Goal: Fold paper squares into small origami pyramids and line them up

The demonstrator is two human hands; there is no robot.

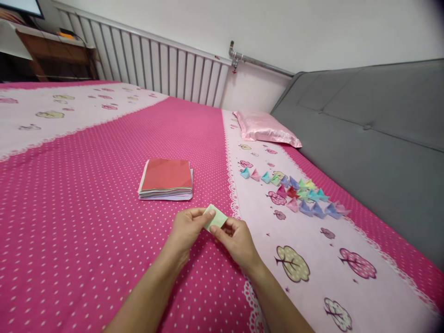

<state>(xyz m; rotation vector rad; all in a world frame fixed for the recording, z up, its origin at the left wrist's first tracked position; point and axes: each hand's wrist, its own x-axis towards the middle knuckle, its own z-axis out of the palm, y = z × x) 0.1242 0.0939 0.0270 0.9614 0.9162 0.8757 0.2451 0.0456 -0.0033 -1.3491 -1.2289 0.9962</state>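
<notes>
A small folded piece of light green paper [215, 217] is pinched between both my hands just above the pink dotted bedsheet [86, 203]. My left hand [187, 231] grips its left edge with thumb and fingers closed. My right hand [236, 238] pinches its right side. Just beyond my hands lies a stack of coloured paper squares [166, 179] with a red sheet on top. To the right, several small folded paper shapes [298, 194] in blue, pink, green and red lie in a loose row on the pale strip of the sheet.
A pink satin pillow [265, 130] lies at the head of the bed. A grey padded headboard [374, 138] runs along the right. A white radiator [156, 64] lines the far wall, with a wooden desk [55, 53] at the far left.
</notes>
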